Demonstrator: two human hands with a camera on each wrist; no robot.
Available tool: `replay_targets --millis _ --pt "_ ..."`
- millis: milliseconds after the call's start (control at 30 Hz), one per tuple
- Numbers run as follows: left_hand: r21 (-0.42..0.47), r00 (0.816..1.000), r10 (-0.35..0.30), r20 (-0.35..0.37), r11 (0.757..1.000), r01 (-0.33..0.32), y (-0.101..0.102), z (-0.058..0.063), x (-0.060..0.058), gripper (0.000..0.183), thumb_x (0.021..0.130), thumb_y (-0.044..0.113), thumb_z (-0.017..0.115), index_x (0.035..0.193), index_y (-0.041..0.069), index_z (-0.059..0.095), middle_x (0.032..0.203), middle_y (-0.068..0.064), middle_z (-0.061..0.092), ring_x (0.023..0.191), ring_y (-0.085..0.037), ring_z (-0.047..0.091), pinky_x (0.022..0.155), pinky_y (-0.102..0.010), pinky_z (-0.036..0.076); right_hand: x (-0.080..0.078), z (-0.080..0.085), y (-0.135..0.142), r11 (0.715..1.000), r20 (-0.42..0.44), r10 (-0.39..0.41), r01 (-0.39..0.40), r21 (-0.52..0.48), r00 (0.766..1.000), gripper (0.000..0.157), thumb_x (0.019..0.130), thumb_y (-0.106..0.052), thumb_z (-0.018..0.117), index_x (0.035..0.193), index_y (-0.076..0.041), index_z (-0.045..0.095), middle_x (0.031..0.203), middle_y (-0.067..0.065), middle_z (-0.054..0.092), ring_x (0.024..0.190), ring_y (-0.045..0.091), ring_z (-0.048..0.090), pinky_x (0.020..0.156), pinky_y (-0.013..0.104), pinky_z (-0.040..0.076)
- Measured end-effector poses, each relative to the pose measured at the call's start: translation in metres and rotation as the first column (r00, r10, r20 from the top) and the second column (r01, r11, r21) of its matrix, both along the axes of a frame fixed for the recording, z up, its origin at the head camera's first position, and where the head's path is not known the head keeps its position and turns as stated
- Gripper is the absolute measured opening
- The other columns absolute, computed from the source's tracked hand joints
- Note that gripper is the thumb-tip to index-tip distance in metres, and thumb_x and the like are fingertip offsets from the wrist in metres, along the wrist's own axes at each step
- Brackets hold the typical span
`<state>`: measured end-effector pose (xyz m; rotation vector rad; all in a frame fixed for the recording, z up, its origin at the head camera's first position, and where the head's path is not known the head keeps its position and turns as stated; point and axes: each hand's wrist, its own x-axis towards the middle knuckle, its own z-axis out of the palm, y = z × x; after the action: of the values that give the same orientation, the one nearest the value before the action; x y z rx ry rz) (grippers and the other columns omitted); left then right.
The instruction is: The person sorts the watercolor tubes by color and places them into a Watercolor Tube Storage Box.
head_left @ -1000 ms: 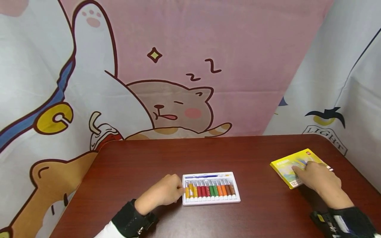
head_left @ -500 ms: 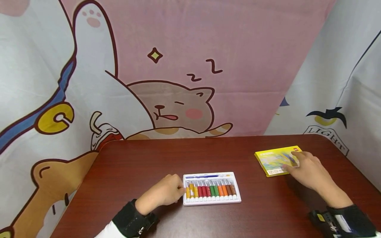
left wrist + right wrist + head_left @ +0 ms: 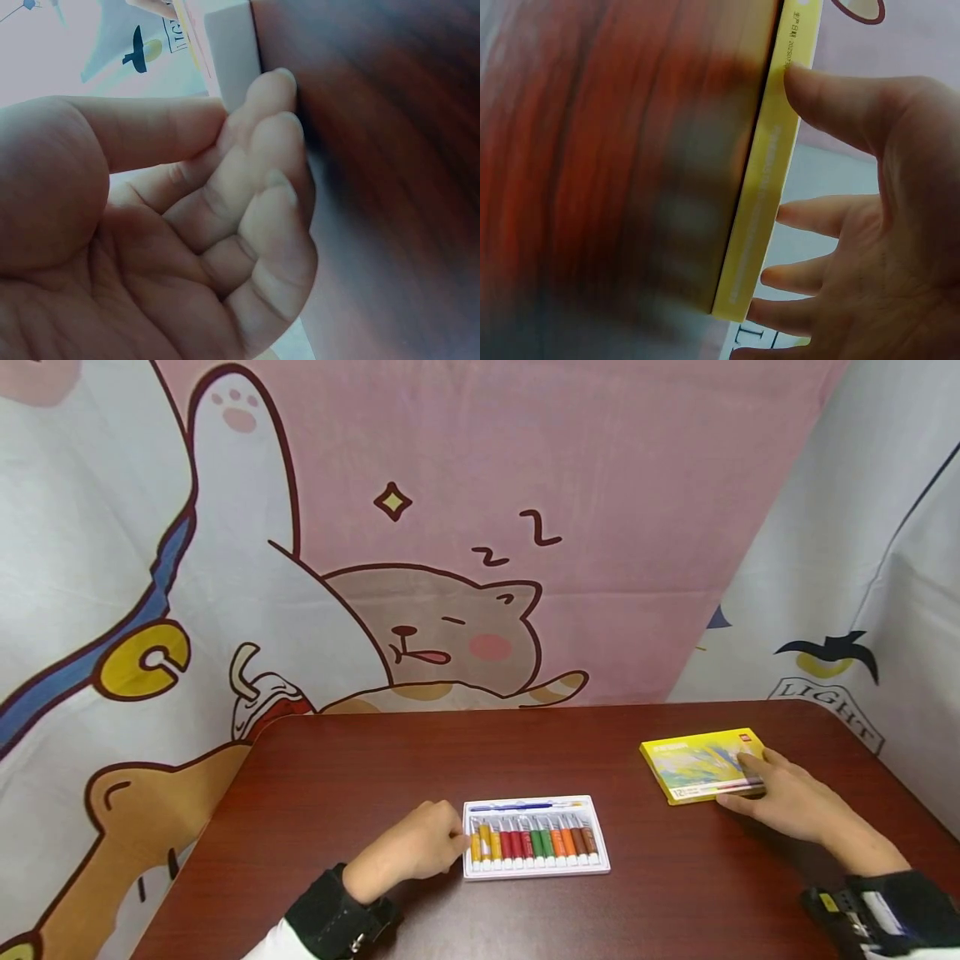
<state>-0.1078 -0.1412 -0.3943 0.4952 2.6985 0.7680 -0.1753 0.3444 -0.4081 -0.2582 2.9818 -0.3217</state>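
A white tray [image 3: 537, 875] of paint tubes [image 3: 542, 843] in yellow, red, green, orange and brown lies on the table, a blue-handled brush [image 3: 517, 806] along its far side. My left hand [image 3: 420, 843] pinches the tray's left edge between thumb and curled fingers, and the tray's white corner [image 3: 232, 52] shows at the fingertips in the left wrist view. Farther right lies a flat yellow box [image 3: 693, 768] with a printed top. My right hand [image 3: 802, 802] is at its right end, fingers extended, fingertips right at the box's yellow side [image 3: 761, 187] in the right wrist view.
The reddish-brown wooden table [image 3: 465, 752] has rounded far corners. Behind it hangs a printed cloth [image 3: 637, 527] with cartoon cats. A black band [image 3: 333, 910] is strapped on each wrist.
The yellow box has shifted left and turned a little under the right hand, then stopped. The right hand has since drawn back right to the box's end. The left hand and tray stay put.
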Motion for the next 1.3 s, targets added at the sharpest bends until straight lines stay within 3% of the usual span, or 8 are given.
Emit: replay_targets --millis 500,767,1067,1300 --pt "-0.007 1.0 0.003 -0.007 1.0 -0.003 0.001 0.001 0.0 0.039 0.091 0.019 0.058 0.052 0.018 0.061 0.04 0.01 0.049 0.038 -0.006 0.043 0.037 -0.021 0.032 -0.005 -0.001 -0.052 1.0 -0.084 0.024 -0.022 0.017 0.996 0.088 0.082 -0.062 0.058 0.134 0.007 0.044 0.129 0.041 0.036 0.107 0.057 0.038 0.074 0.072 0.037" --pt "0.003 0.999 -0.004 -0.04 1.0 0.004 0.002 0.0 0.0 0.039 0.091 0.02 0.06 0.051 0.018 0.06 0.043 0.01 0.049 0.038 -0.007 0.041 0.039 -0.022 0.031 -0.006 0.002 -0.077 0.999 -0.076 0.016 -0.018 -0.027 0.997 0.08 0.082 -0.054 0.061 0.132 0.007 0.046 0.129 0.039 0.038 0.107 0.052 0.039 0.077 0.071 0.037" --pt "0.017 0.999 -0.005 -0.054 1.0 0.006 0.006 -0.004 -0.001 0.043 0.091 0.02 0.061 0.048 0.017 0.053 0.045 0.012 0.03 0.039 -0.003 0.029 0.039 -0.02 0.025 -0.007 0.0 -0.099 0.998 -0.082 0.041 -0.045 -0.045 0.996 0.073 0.084 -0.048 0.063 0.132 0.005 0.048 0.131 0.037 0.039 0.108 0.049 0.04 0.08 0.069 0.038" --pt "0.01 0.99 0.076 -0.119 0.997 -0.076 0.007 -0.003 -0.005 0.024 0.09 0.022 0.062 0.067 0.015 0.067 0.053 0.008 0.043 0.049 -0.008 0.04 0.046 -0.026 0.035 -0.006 -0.001 -0.116 0.994 -0.098 0.078 -0.085 -0.068 0.992 0.068 0.085 -0.045 0.063 0.132 0.003 0.049 0.133 0.035 0.039 0.111 0.047 0.04 0.081 0.067 0.039"
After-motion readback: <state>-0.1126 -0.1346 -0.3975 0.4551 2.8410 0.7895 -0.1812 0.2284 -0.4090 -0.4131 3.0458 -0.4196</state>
